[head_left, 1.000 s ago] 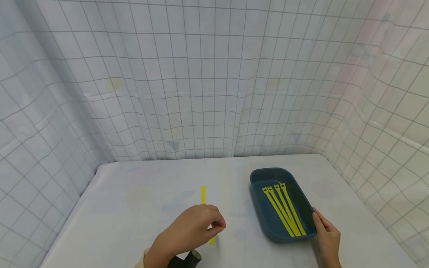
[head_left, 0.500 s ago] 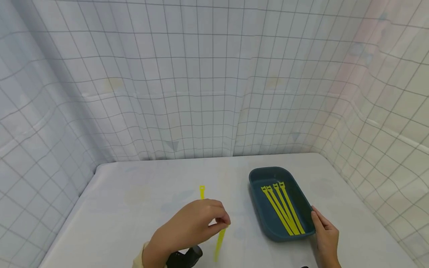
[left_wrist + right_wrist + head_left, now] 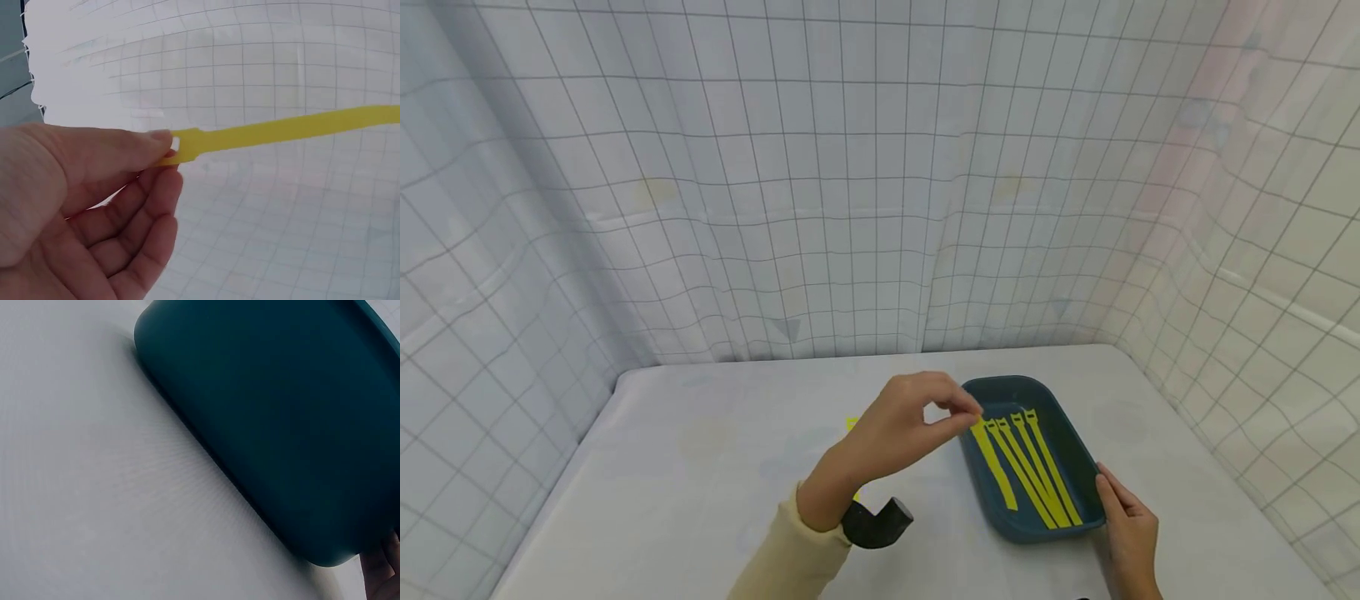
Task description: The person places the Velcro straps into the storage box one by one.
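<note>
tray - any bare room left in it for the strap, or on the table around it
Inside the tray, the left part of the floor, under the held strap, is bare; four straps crowd the middle and right. On the table, the wide left stretch is bare apart from one strap behind the left hand. The right hand takes the tray's near right corner.

L hand [image 3: 75, 206] pinches yellow strap [image 3: 281, 130] by slotted end, w/ grid cloth [image 3: 281, 225] behind.

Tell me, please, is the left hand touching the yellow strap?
Touching: the left wrist view shows the left hand pinching the yellow strap's end.
</note>
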A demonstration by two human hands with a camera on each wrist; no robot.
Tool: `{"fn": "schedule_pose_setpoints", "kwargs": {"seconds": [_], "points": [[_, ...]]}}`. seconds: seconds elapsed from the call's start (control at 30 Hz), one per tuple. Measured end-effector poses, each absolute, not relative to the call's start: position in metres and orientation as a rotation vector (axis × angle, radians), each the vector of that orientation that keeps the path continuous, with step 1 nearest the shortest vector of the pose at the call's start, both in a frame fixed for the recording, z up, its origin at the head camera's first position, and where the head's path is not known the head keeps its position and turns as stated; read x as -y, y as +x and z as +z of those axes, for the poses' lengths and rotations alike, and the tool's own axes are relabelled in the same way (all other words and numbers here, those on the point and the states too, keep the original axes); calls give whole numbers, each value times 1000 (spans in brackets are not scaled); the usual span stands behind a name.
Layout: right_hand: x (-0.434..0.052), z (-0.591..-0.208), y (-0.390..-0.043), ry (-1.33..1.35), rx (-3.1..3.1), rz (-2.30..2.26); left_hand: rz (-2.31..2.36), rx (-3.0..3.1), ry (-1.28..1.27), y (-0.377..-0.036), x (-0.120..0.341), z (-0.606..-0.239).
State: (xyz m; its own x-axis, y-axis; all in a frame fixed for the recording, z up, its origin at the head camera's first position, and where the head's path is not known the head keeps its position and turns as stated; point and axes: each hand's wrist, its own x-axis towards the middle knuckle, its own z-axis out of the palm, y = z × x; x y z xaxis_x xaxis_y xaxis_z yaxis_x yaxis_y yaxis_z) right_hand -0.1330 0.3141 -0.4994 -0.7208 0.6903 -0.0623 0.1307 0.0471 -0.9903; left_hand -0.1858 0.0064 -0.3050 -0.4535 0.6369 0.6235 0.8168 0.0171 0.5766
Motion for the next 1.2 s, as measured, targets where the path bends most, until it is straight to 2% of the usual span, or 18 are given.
{"fn": "schedule_pose_setpoints", "kwargs": {"seconds": [0.17,0.43,1.2], "points": [[-315,-498,-134,-828,1912,1694,-1445,2075,-1431,-193,-35,-305],[-316,-496,-136,-829,1944,1680,-1368,2252,-1323,-205,-67,-325],[-317,-501,-134,-802,1918,1698,-1440,2657,-1160,-226,-92,-371]]}}
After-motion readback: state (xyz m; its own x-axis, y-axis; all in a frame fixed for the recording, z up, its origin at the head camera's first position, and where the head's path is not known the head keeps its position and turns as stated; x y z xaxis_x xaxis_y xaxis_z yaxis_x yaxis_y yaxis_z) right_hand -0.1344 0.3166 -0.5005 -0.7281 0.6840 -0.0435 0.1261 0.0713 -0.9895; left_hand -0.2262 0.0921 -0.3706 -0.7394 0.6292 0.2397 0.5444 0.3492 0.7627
